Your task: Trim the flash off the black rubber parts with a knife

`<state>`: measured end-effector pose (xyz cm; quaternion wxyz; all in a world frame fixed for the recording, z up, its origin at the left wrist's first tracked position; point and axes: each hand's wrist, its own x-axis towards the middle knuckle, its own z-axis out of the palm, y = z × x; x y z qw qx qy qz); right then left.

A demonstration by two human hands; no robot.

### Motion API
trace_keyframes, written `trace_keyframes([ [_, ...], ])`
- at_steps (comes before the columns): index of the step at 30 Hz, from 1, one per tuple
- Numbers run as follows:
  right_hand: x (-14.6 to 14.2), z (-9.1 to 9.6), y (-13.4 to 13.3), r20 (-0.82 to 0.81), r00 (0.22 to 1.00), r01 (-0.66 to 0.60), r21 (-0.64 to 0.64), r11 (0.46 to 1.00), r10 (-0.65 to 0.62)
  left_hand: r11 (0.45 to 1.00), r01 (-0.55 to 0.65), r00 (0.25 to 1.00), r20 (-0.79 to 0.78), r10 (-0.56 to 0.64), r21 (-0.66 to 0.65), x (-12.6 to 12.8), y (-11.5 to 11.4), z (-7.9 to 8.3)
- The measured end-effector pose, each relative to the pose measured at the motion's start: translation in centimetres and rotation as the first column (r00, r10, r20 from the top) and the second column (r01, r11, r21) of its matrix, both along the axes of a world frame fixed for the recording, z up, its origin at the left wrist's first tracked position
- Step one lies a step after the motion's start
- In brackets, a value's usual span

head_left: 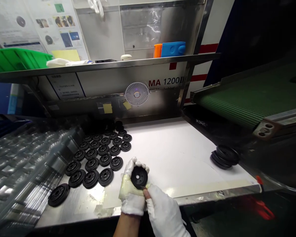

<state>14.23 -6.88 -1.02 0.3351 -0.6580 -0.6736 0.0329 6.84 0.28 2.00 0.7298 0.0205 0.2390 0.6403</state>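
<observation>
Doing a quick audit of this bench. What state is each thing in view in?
Left hand, white-gloved, fingers taped, gripping a black disc
Right hand, white-gloved, pinching a small blade against that disc
Other black discs, lying flat in rows
Stacked discs, piled slightly askew
Green conveyor belt, motion cannot be told

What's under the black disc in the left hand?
Under the black disc lies the white-gloved left hand, partly wrapped in yellowish tape. The palm directly beneath the disc is covered and cannot be seen.

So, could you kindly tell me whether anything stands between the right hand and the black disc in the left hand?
Nothing visible does: the right hand holds a small blade against the black disc, which the left hand grips.
</observation>
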Motion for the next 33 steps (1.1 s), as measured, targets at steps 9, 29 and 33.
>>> trace_keyframes([
  [9,1.1,0.3,0.0,-0.042,0.999,0.008,0.0,1.0,-0.008,0.98,0.193,0.981,-0.008,-0.193,0.043,-0.9,-0.7,0.4],
  [29,0.2,0.1,-0.5,0.035,0.999,0.03,0.05,0.998,-0.032,0.99,-0.048,0.996,-0.066,0.057,0.131,0.0,-1.0,-0.1],
  [33,0.1,0.2,-0.4,0.015,1.0,0.01,0.057,0.998,-0.011,0.998,0.019,0.998,-0.067,-0.015,0.062,-0.3,-1.2,0.0],
])
